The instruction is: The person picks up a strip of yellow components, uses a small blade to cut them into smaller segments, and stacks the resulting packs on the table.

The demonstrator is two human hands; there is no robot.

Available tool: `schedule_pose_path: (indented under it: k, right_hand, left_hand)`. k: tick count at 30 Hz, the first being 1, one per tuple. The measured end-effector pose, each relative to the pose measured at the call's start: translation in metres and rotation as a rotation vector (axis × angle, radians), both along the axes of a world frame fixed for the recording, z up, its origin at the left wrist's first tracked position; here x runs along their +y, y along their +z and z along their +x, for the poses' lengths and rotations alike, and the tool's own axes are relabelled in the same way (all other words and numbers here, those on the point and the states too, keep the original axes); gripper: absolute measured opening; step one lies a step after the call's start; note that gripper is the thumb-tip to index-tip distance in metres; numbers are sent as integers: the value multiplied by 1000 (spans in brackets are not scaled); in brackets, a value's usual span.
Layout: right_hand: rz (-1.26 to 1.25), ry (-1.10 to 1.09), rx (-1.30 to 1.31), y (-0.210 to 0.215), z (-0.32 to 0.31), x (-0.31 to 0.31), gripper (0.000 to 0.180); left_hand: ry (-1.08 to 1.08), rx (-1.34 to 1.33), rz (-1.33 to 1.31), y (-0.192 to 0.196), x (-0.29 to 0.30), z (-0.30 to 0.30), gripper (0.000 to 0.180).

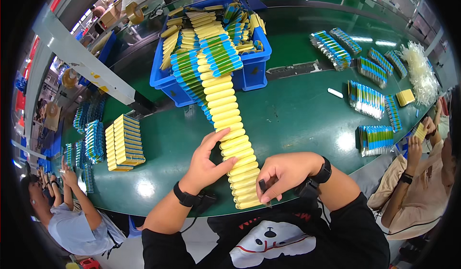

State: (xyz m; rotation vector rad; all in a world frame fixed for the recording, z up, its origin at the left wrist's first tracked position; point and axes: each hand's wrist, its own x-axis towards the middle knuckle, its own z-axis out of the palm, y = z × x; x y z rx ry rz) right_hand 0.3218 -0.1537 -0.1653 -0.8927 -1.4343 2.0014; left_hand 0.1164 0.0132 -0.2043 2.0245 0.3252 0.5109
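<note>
Glossy yellow pouch cells (230,125) lie on a smooth, shiny green tabletop (297,120) beside a hard blue plastic crate (254,72).

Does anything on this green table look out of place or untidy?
Yes. The blue crate is overfilled: yellow packs lie in it at mixed angles, and a long row spills over its front edge down to the hands. A small white piece lies alone on the table.

Looked like a factory assembly line: long green conveyor belt (297,120) lined with seated workers, stacks of yellow flat cells (124,141) everywhere, and a blue crate (254,72) near its far edge.
</note>
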Motion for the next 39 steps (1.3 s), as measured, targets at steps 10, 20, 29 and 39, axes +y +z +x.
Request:
schedule_pose_path:
  k: [10, 20, 29, 39]
  right_hand:
    - [415, -928, -22, -26, 0, 17, 15]
    - [865, -883, -524, -21, -21, 35, 18]
    - [704, -1093, -441, -17, 15, 20, 11]
    - [110, -944, 242, 32, 60, 88, 26]
  left_hand:
    - [-29, -48, -23, -5, -2, -1, 77]
    - [-45, -75, 224, 7, -2, 2, 85]
    - [-25, -78, 222, 3, 0, -2, 88]
    - [-69, -195, 138, -2, 2, -5, 74]
